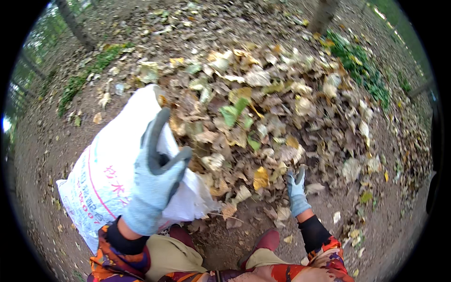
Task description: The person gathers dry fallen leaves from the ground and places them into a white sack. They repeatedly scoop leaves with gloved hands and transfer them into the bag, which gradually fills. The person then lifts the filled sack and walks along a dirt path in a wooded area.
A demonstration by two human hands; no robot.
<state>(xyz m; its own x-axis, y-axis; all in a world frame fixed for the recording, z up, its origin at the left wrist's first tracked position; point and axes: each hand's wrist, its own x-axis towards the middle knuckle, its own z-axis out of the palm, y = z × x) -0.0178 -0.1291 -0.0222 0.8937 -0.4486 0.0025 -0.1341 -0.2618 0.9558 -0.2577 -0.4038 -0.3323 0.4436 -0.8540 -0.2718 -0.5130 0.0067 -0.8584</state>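
Before me lies a heap of dry fallen leaves (pixel 246 137), mostly brown and pale yellow, with a few green ones. To its left leans a white woven sack (pixel 105 151) bearing printed writing, its mouth facing the leaves. My left hand (pixel 155 172), in a light blue glove with grey coating, lies against the sack's mouth. Its thumb and forefinger are spread; the other fingers are hidden, so a grip on the sack is unclear. At the heap's near right edge, my right hand (pixel 297 187), gloved alike, touches the leaves with its fingers apart.
Tree trunks (pixel 322 17) stand at the far right and far left (pixel 74 24). Green plants grow on the right (pixel 363 67) and left (pixel 84 74). My dark red shoes (pixel 262 245) are on bare soil close to the heap.
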